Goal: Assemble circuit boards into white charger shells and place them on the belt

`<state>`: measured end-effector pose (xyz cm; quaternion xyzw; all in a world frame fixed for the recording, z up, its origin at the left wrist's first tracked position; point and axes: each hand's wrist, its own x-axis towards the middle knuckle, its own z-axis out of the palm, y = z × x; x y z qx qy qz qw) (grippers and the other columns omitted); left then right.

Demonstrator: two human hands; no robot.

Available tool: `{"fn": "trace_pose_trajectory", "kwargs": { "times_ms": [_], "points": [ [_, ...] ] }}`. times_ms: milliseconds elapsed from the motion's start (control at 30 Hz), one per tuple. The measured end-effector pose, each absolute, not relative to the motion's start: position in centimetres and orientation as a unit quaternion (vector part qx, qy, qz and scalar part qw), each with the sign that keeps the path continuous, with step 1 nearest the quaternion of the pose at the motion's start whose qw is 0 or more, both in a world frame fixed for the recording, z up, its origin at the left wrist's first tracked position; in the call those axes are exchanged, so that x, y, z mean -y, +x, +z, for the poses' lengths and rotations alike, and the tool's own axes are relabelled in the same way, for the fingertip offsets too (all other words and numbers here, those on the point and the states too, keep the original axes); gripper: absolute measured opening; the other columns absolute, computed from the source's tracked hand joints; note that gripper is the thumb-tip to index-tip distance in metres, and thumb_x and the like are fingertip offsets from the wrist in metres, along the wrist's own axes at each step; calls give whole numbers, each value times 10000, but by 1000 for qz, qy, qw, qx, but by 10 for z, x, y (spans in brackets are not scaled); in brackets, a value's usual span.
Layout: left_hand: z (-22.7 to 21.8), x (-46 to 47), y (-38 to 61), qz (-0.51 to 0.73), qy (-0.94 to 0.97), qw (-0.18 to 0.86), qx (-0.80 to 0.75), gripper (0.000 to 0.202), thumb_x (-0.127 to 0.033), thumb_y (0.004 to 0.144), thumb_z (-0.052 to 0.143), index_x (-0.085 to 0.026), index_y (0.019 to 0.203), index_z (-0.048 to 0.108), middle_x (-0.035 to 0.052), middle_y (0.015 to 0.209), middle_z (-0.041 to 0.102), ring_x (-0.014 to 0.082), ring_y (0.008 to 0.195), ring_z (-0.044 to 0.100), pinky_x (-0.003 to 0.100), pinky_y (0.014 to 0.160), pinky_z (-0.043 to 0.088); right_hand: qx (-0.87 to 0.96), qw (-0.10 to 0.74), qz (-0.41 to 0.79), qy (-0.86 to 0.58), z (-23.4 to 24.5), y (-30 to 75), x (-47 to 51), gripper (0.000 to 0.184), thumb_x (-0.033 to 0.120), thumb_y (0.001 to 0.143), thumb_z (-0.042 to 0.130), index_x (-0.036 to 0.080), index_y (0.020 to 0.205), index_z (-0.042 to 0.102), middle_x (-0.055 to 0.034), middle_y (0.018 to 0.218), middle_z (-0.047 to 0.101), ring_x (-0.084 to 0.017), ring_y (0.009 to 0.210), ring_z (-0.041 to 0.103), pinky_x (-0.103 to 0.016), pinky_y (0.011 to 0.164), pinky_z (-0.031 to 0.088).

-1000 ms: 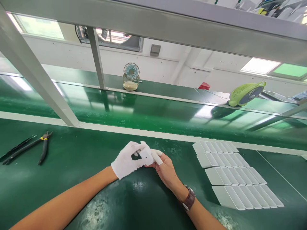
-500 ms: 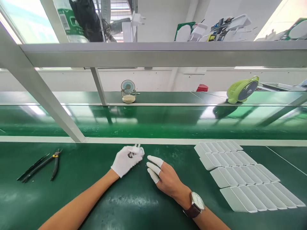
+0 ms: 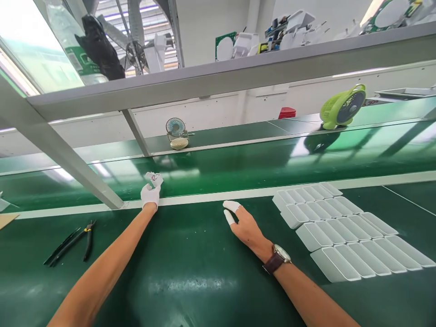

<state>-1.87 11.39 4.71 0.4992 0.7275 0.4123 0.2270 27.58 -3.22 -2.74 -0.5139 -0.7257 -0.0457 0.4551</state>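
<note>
Reaching out over the green belt, my left hand (image 3: 150,195) wears a white glove and grips a small white plastic part (image 3: 155,178) with its fingertips. The part's exact kind is too small to tell. My right hand (image 3: 248,229) hovers over the dark green work surface (image 3: 190,259), its fingers apart and holding nothing. White finger covers sit on its fingertips, and a watch (image 3: 277,259) is on that wrist. Right of this hand lie overlapping rows of white plastic pieces (image 3: 344,227). Pliers (image 3: 89,240) and black tweezers (image 3: 63,245) rest to the left of my left forearm.
The green belt (image 3: 218,165) runs across behind a white edge strip. A slanted metal post (image 3: 78,159) stands at the left, under a shelf beam (image 3: 204,77) bearing white parts and a bottle. A small fan (image 3: 177,134) and a green fan (image 3: 342,109) stand beyond the belt.
My left hand has moved forward and left from the work surface to over the belt, carrying the white part. My right hand has shifted slightly right and away from me. The view has tilted.
</note>
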Motion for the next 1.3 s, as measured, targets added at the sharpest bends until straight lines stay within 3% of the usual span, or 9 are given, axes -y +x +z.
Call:
{"fn": "trace_pose_trajectory", "kwargs": {
  "times_ms": [133,200,267,367,567,700,800,967,1300],
  "points": [
    [37,-34,13,331,586,427,-604,495,-433,777,735,-153,1180,673,122,1076,746,269,948,726,386,823,598,695,468,-14,-545,-29,276,31,302,200,986,478,190,1249,625,-110,1154,725,-244,1107,693,-432,978,592],
    [31,8,21,89,609,715,-332,669,-576,740,753,-174,1264,646,154,1161,725,321,977,736,463,812,604,696,467,-4,-546,-29,273,32,290,206,986,481,191,1235,631,-106,1151,726,-240,1100,694,-423,968,596],
    [29,29,25,-145,560,805,-134,812,-689,641,791,-170,1255,670,168,1189,716,370,1027,727,514,830,596,701,463,0,-543,-30,270,33,292,212,989,482,197,1240,630,-103,1155,724,-241,1104,690,-428,968,593],
    [34,7,28,-50,620,742,-248,764,-699,429,877,-135,934,771,153,936,764,392,846,752,513,704,610,711,462,-9,-530,-31,268,35,307,211,998,466,181,1259,623,-121,1160,715,-254,1105,684,-445,969,587],
    [55,-90,44,332,622,532,-468,541,-560,785,701,-151,1138,670,182,1245,682,315,1260,597,487,1084,463,759,460,-49,-457,-15,266,43,341,156,997,448,194,1293,612,-125,1136,722,-243,1085,677,-439,970,564],
    [48,-55,62,299,634,570,-428,557,-583,780,718,-102,1058,692,193,1068,731,325,1059,703,469,933,566,857,399,-77,-316,8,243,69,231,202,1000,490,238,1152,661,-55,1047,741,-167,982,685,-309,864,562],
    [38,-6,74,93,601,755,-244,613,-611,795,721,-95,1125,694,223,1161,708,346,1079,703,469,932,558,909,338,-108,-219,8,211,96,168,264,989,530,234,921,680,-10,813,699,-141,701,627,-280,645,518],
    [26,14,95,-88,603,788,-93,672,-635,824,683,-119,1254,657,226,1282,666,365,1161,672,509,938,552,943,287,-97,-137,-18,177,120,144,209,920,616,265,807,686,36,672,655,-124,607,576,-269,611,469],
    [35,-61,128,299,756,423,-400,380,-414,842,673,-202,1157,686,116,1197,703,253,1112,657,450,1039,498,919,276,-95,-264,-14,201,98,215,349,1010,527,207,945,675,-8,819,709,-141,750,639,-270,672,456]
  ]
}}
